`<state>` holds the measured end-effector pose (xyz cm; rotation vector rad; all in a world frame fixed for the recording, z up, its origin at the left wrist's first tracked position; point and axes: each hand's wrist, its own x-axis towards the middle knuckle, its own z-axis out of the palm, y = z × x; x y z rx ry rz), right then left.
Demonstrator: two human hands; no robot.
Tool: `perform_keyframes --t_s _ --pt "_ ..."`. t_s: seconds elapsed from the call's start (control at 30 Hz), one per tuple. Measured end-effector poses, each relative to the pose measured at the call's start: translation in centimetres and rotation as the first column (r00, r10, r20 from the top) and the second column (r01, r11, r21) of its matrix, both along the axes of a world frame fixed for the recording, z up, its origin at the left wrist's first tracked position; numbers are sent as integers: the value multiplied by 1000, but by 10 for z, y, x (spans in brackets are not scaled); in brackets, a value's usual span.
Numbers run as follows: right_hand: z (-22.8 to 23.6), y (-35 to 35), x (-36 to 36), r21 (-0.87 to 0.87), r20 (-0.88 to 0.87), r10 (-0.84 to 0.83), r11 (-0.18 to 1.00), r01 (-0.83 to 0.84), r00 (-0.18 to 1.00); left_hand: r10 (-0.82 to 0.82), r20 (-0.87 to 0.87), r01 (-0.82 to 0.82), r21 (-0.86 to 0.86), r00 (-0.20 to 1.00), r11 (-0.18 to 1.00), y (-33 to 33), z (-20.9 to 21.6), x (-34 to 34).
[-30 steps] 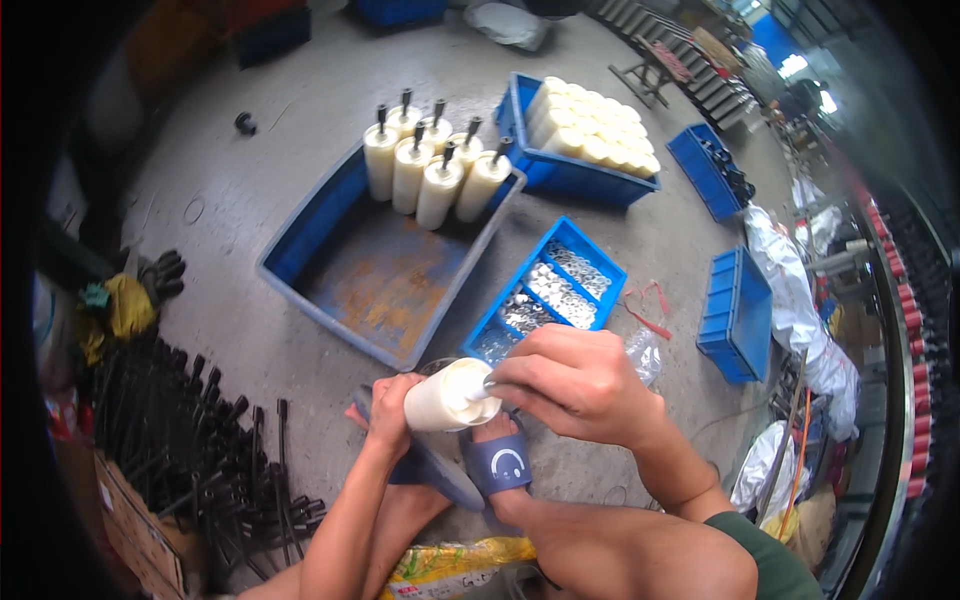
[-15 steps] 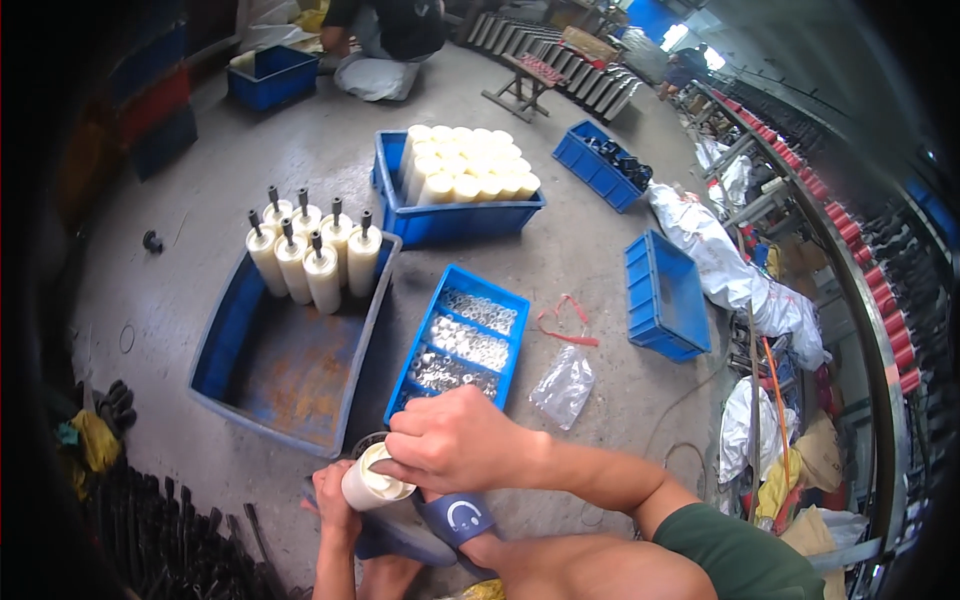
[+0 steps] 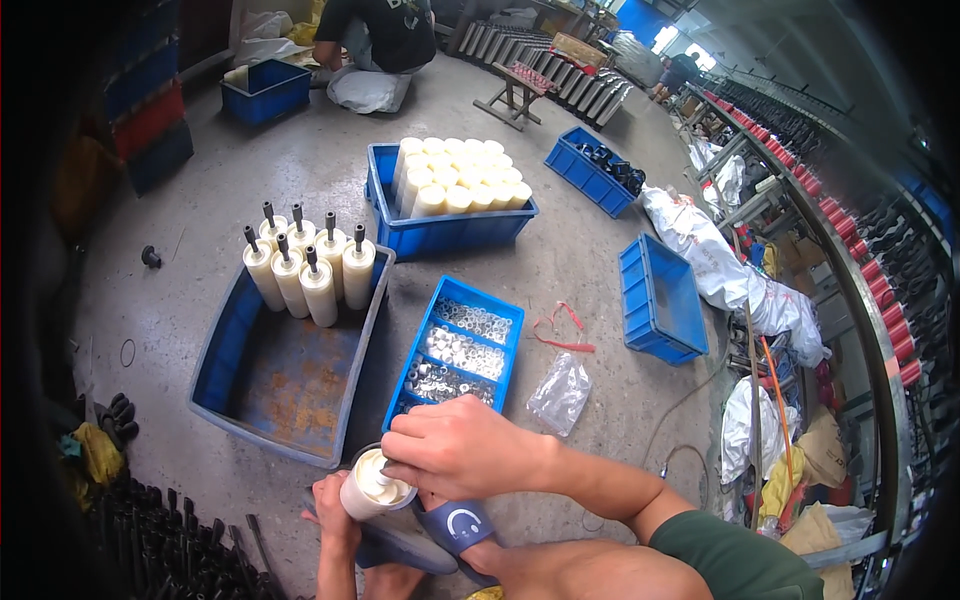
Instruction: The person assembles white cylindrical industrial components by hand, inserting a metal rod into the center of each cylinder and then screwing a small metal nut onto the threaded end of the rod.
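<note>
In front of my feet, my left hand is wrapped round a cream-coloured cylinder, its recessed round end turned up. My right hand is closed, its fingertips pressed together at the cylinder's open top. What those fingers pinch, if anything, is too small to make out. Just beyond the right hand lies a blue compartment tray of small metal rings and white pieces. To its left, a worn blue crate holds several cream cylinders standing upright with dark rods sticking out of their tops.
A blue crate packed with cream cylinders stands farther off. At right are an open blue crate, a clear plastic bag and white sacks. Dark rods pile up at lower left. Another person crouches at the back.
The view has shifted slightly. My left hand still grips the cylinder, and the right hand's fingertips have moved a little at its top.
</note>
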<state>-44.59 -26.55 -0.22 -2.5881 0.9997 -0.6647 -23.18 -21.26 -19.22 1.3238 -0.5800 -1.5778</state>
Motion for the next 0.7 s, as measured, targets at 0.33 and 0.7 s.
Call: perform_keyframes --t_s 0.33,0.7 --pt "-4 0 -12 101 182 -36 995 18 983 -44 175 56 -62 984 997 8 -33 2" --pt "-6 -5 -5 -26 91 91 996 -89 992 -464 189 449 117 866 886 -10 43 67"
